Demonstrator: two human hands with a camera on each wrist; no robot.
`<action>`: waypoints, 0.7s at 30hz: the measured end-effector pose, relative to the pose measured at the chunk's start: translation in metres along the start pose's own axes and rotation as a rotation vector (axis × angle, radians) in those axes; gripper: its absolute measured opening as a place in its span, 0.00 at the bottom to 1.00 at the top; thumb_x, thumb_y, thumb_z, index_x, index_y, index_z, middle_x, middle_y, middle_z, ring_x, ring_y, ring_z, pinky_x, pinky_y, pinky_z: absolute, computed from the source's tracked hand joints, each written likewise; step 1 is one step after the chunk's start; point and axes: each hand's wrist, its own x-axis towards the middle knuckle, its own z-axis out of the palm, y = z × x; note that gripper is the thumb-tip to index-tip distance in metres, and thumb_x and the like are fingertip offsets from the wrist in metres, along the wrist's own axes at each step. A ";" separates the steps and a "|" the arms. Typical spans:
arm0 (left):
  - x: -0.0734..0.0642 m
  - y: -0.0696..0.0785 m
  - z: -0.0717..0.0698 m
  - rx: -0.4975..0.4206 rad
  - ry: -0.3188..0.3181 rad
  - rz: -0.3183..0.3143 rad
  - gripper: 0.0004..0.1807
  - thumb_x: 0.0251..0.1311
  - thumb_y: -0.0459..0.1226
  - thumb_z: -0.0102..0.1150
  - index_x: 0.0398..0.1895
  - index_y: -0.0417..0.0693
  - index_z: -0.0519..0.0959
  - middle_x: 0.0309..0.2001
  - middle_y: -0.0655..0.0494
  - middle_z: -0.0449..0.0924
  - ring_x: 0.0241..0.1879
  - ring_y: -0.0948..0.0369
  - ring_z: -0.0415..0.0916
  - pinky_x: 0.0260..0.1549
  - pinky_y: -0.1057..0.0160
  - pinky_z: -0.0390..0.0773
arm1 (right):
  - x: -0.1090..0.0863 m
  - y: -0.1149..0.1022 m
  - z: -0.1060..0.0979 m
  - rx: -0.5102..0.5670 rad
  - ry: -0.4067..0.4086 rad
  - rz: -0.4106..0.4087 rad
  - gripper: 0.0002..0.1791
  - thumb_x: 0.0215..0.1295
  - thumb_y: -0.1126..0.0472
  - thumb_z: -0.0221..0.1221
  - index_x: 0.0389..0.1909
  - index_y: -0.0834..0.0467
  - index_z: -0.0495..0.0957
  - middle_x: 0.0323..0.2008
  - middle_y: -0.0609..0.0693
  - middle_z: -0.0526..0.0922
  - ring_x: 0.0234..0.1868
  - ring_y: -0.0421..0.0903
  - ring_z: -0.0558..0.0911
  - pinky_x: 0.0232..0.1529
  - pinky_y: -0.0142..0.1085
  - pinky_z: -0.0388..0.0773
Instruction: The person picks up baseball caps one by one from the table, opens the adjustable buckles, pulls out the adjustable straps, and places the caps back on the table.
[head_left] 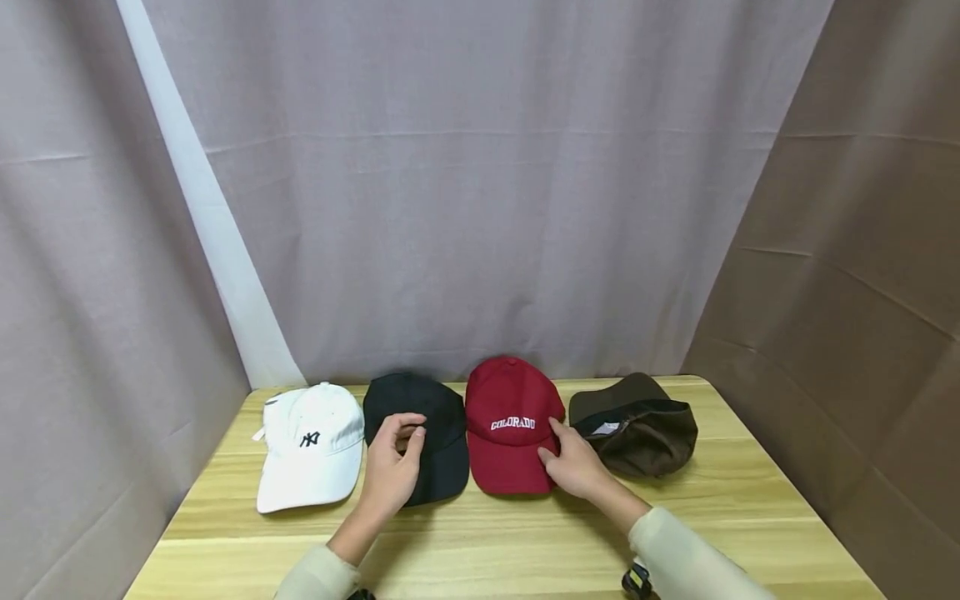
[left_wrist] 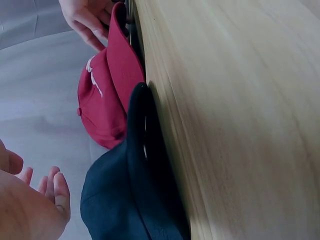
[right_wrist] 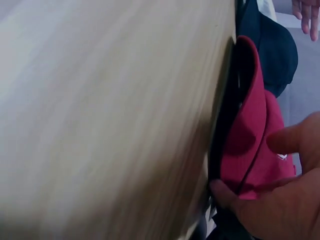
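My left hand (head_left: pixel 396 460) hovers over the black cap (head_left: pixel 442 471), its fingers loosely bent and holding nothing. In the left wrist view, a gap shows between that hand and the cap's crown. My right hand (head_left: pixel 576 462) is at the right side of the red cap (head_left: pixel 510 471), which has white COLORADO lettering. Its thumb and forefinger are spread at the cap's edge. In the right wrist view, a fingertip (right_wrist: pixel 222 192) lies right at the brim's edge and the thumb (right_wrist: pixel 285 140) overlaps the crown.
A white cap (head_left: pixel 311 479) with a dark emblem lies at the left of the wooden table (head_left: pixel 465 546). On the right, a brown cap (head_left: pixel 660 442) rests with its dark inside showing. Grey curtains (head_left: pixel 480 208) hang behind and around the table.
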 end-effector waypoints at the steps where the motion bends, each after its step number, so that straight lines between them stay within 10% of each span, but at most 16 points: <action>1: 0.000 0.000 0.000 0.004 -0.002 0.002 0.10 0.74 0.30 0.61 0.54 0.43 0.83 0.52 0.42 0.84 0.48 0.60 0.84 0.48 0.71 0.80 | -0.002 0.001 0.000 -0.025 -0.003 -0.016 0.36 0.74 0.60 0.61 0.77 0.72 0.63 0.73 0.73 0.73 0.76 0.69 0.71 0.76 0.61 0.68; 15: 0.005 -0.003 -0.004 0.051 -0.021 0.037 0.09 0.73 0.30 0.61 0.53 0.41 0.83 0.51 0.43 0.85 0.50 0.54 0.85 0.47 0.69 0.81 | -0.017 0.000 -0.042 -0.336 0.255 -0.407 0.13 0.69 0.62 0.67 0.51 0.63 0.87 0.49 0.57 0.89 0.56 0.58 0.84 0.60 0.55 0.80; 21: 0.005 -0.004 -0.006 0.037 -0.047 0.014 0.10 0.74 0.30 0.60 0.54 0.41 0.83 0.53 0.42 0.84 0.52 0.53 0.85 0.49 0.68 0.81 | -0.010 0.018 -0.088 -0.497 0.158 -0.402 0.17 0.66 0.64 0.64 0.54 0.61 0.86 0.56 0.59 0.88 0.64 0.63 0.80 0.63 0.62 0.70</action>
